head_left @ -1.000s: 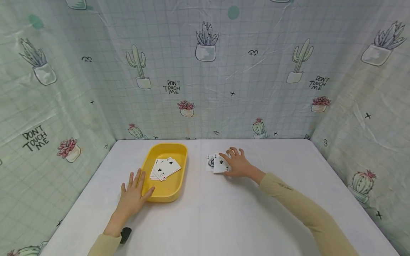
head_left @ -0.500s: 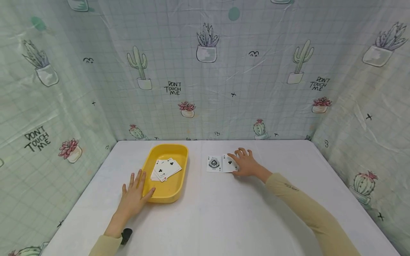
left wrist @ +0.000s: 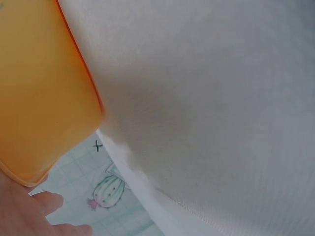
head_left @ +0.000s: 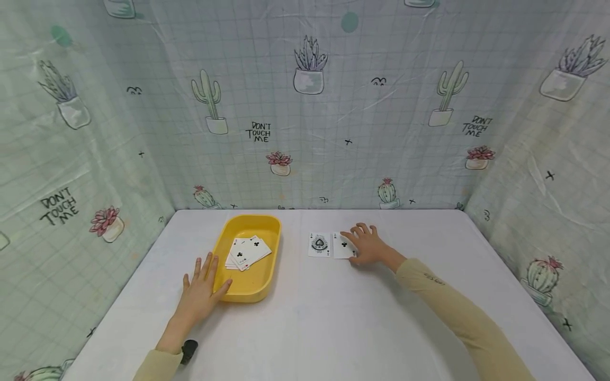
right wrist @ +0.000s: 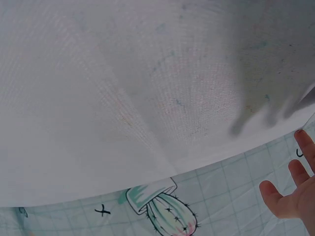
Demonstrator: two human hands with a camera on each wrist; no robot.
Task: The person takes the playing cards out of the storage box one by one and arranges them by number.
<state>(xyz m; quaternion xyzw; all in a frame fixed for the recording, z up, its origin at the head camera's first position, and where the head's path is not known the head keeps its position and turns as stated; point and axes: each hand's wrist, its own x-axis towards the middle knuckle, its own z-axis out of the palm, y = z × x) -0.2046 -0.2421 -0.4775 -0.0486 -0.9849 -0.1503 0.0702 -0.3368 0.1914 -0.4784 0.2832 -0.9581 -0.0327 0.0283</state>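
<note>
My right hand [head_left: 368, 245] spans the ace of clubs [head_left: 340, 248], index finger at its top edge and thumb at its lower right corner. Flat on the white table, just left of it with a narrow gap, lies the ace of spades [head_left: 319, 245]. My left hand [head_left: 197, 293] rests with spread, straight fingers on the near left rim of a yellow tray [head_left: 250, 291]; the left wrist view shows its fingers [left wrist: 47, 202] beside the tray's side. Inside the tray lies a loose, fanned pile of playing cards [head_left: 250, 251], clubs showing on top. In the right wrist view only fingers [right wrist: 298, 172] show; the cards are out of sight.
The white table [head_left: 305, 328] ends at a patterned cloth wall [head_left: 305, 132] at the back, with cloth on both sides too. A black object [head_left: 188, 351] sits by my left wrist.
My right hand has slid the ace of clubs to the right, off the ace of spades, which now shows whole. My left hand has stayed on the tray.
</note>
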